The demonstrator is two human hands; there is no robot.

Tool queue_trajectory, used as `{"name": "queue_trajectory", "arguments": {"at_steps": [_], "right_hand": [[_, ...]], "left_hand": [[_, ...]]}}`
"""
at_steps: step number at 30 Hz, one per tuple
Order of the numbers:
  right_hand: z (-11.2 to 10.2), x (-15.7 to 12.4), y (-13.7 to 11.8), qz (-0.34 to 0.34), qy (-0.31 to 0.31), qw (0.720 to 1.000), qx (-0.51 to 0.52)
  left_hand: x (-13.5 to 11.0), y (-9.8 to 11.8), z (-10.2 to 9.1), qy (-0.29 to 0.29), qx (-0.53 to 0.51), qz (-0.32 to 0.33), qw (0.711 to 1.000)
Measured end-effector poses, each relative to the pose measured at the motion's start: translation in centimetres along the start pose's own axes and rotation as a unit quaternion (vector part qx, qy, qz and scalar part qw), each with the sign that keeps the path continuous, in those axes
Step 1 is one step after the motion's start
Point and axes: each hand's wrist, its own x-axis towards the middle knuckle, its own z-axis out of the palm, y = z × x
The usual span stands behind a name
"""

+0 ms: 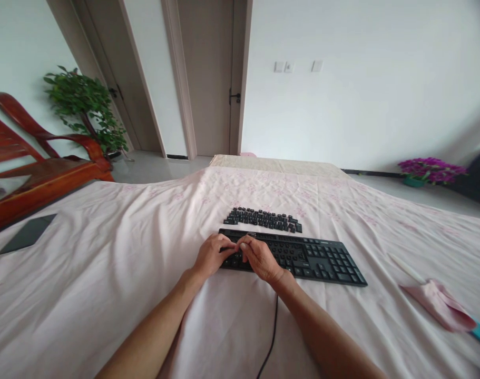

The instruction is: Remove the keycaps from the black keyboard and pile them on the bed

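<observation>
A black computer keyboard (pixel 322 259) lies flat and slightly slanted on the cloth in the head view. Its number pad has keycaps, while bare key sockets show across much of the middle. My left hand (pixel 213 253) is over the keyboard's left end, thumb and forefinger pinched. Touching or nearly touching it, my right hand (pixel 259 257) has its fingers curled in a pinch. A small shiny wire-like piece (pixel 251 235) shows at its knuckles; whether the fingers hold it is unclear. Just beyond the keyboard, loose black keycaps (pixel 263 219) stand in rows. My hands cover the keyboard's left part.
A pale pink flowered cloth (pixel 105 295) covers the surface. The keyboard's black cable (pixel 274 326) runs toward me between my forearms. At right lie a pink cloth (pixel 441 308) and a thin white stick (pixel 408 267). A dark flat panel (pixel 28 232) lies far left, near a wooden chair (pixel 77 152).
</observation>
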Motion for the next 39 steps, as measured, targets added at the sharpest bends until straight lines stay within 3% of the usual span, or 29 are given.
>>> {"name": "queue_trajectory", "arguments": {"at_steps": [11, 31, 39], "right_hand": [[0.9, 0.6, 0.1, -0.044, -0.036, 0.998, -0.041], [1.7, -1.2, 1.4, -0.037, 0.099, 0.993, 0.059], [1.6, -1.3, 1.3, -0.058, 0.077, 0.995, 0.025]], "left_hand": [[0.1, -0.3, -0.1, -0.062, 0.018, 0.018, 0.998], [-0.2, 0.8, 1.4, -0.037, -0.03, 0.032, 0.998], [-0.2, 0.6, 1.2, -0.049, -0.08, 0.016, 0.995]]}}
